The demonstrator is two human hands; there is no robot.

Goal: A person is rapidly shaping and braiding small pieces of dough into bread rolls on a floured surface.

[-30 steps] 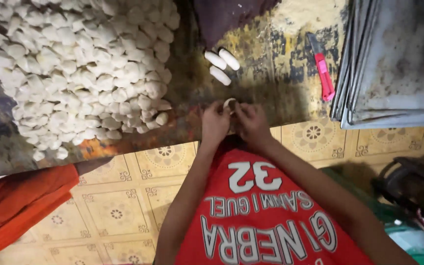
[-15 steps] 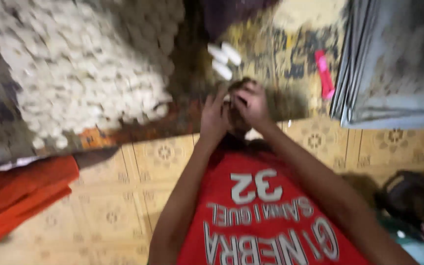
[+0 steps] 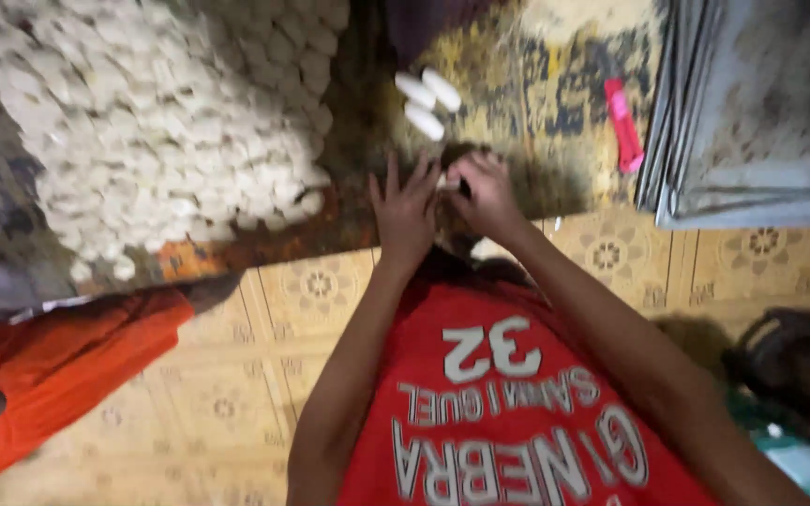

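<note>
the fingers (image 3: 476, 173) of the right hand (image 3: 485, 195) curl shut round a small white piece (image 3: 443, 181) at frame centre, likely to shape it; the left hand (image 3: 406, 208) lies beside it, fingers spread, seemingly steadying. three white rolls (image 3: 427, 100) lie just above on the worn bench (image 3: 517, 84), a pink tool (image 3: 624, 125) to the right, a big white heap (image 3: 157, 122) upper left. since half a second ago the hands sit slightly lower and the left has opened flatter.

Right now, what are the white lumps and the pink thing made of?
The white lumps look like soft dough: matte, pale, rounded and piled unevenly, though blur leaves it open. The pink thing looks like smooth plastic, bright and even in colour with straight edges.
</note>
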